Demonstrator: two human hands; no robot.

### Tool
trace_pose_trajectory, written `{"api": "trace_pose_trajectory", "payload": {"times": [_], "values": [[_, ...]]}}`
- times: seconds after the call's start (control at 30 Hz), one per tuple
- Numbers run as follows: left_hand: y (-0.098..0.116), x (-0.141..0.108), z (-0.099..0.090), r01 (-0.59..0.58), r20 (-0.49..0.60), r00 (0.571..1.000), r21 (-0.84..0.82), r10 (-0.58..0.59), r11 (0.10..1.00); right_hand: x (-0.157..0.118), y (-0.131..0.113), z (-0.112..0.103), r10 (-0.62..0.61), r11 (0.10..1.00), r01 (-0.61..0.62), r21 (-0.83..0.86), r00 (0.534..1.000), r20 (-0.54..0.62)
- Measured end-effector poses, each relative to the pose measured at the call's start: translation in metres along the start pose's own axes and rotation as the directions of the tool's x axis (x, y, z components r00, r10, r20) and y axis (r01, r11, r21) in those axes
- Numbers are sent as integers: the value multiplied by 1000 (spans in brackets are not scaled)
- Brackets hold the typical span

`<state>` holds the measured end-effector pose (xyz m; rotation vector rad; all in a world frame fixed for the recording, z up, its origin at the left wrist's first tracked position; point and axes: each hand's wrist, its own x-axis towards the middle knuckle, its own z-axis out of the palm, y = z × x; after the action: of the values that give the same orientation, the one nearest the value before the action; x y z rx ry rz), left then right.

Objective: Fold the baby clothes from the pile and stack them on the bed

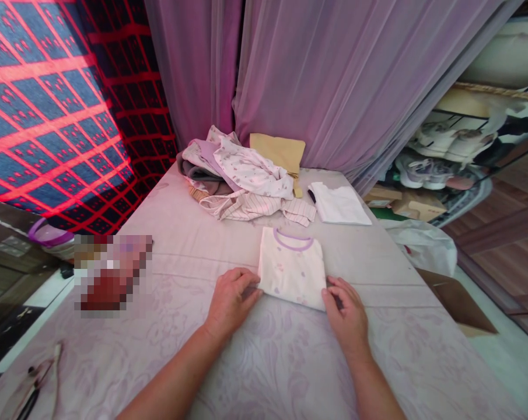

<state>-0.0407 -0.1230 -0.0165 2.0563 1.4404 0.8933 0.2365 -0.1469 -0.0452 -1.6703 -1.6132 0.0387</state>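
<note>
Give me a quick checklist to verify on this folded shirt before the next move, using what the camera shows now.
1. Both hands on the folded white shirt: ok; the left hand is at its left edge, the right hand at its lower right corner.
2. Shirt lying flat, lilac collar facing away from the person: ok.
3. Shirt apart from the pile of clothes and the folded white garment: ok.
4. Sleeves folded in: cannot tell; none show.
5. Edges under the hands lying neatly: cannot tell; the hands cover them.
</note>
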Motion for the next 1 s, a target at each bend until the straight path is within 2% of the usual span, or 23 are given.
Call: {"api": "trace_pose_trajectory", "payload": {"times": [0.17,0.3,0.4,0.53,0.67,0.8,1.0], "values": [[1,1,-1,-27,50,998,18,26,999,-3,2,-3,25,1000,-25,0,997,75],[2,2,0,5,45,999,2,-5,1000,-5,3,-5,65,997,-69,21,987,144],[3,4,1,23,35,999,-1,-23,1000,-4,-2,-6,99,991,-108,75,989,113],[5,5,5,28,19,999,-47,-27,998,-2,-11,-8,188,975,-188,119,982,7],[5,5,10,24,-14,1000,-100,-25,995,-2,-11,-11,317,938,-324,122,946,76],[5,5,11,16,-44,999,-93,-20,996,-1,-8,-13,311,935,-324,147,945,106],[8,6,5,33,40,999,-35,-32,999,2,-13,-13,361,895,-384,228,923,136]]}}
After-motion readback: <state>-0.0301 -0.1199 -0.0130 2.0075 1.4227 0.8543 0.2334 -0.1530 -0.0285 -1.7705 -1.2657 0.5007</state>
